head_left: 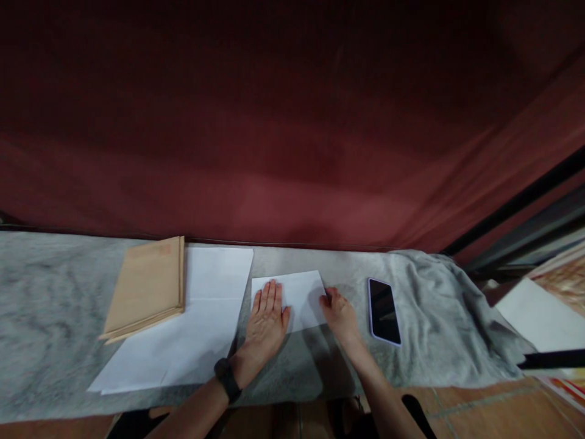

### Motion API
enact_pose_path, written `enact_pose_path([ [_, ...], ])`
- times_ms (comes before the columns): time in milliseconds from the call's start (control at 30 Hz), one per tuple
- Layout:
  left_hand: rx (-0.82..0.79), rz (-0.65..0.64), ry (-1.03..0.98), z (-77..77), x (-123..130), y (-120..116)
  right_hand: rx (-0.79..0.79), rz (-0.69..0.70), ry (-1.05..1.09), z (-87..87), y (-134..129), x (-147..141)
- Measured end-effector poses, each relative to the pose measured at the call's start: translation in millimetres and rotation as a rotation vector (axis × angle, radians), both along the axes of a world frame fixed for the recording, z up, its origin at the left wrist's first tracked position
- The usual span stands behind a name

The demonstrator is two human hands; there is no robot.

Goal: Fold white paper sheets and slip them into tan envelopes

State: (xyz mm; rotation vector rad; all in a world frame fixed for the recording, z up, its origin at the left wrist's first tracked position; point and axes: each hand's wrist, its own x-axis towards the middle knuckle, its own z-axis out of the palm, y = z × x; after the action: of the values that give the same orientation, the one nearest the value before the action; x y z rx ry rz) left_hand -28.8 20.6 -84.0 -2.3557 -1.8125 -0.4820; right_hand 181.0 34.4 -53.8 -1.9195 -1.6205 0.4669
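One paper (302, 302) — left hand (265, 323) flat on it, right hand (340, 314) curled at its edge, grip unclear — open cloth (359, 277) before one phone (384, 311).

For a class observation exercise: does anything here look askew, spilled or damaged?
Mildly: the gray cloth is rumpled to the right of the phone, while it lies flatter elsewhere. The brown stack sits askew, its edges uneven, partly over the white sheets. No spill shows, and the paper under the left hand looks intact.

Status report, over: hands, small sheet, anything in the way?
Left hand flat on small sheet. Right hand at its right edge. Phone apart, farther right, not in the way.
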Motion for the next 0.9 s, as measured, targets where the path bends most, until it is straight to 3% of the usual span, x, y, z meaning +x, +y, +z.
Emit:
enact_pose_path([
  [167,-0.025,-0.019,-0.060,-0.1,-1,1,-0.057,0.028,0.326,4.8,11,7],
  [300,-0.086,-0.046,-0.286,7.5,-2,9,-0.001,0.010,0.439,19.4,23,20],
  [400,-0.153,-0.104,-0.617,23.9,-2,17,0.120,-0.064,0.507,49.0,25,35],
  [467,-0.239,-0.124,-0.874,37.5,0,19,0.309,-0.153,0.569,76.2,21,42],
  [533,-0.360,-0.113,-1.129,50.6,1,19,0.485,-0.200,0.473,102.5,13,42],
  [633,-0.553,-0.081,-1.513,66.5,3,15,0.602,-0.084,0.210,124.9,-1,22],
  [700,-0.656,-0.062,-1.733,74.5,2,13,0.595,0.034,0.035,123.5,-8,0],
  [800,-0.780,-0.023,-1.980,81.3,-1,12,0.485,0.256,-0.157,103.3,-17,-38],
  [900,-0.843,0.057,-2.056,78.8,-5,12,0.306,0.391,-0.248,78.6,-25,-66],
])
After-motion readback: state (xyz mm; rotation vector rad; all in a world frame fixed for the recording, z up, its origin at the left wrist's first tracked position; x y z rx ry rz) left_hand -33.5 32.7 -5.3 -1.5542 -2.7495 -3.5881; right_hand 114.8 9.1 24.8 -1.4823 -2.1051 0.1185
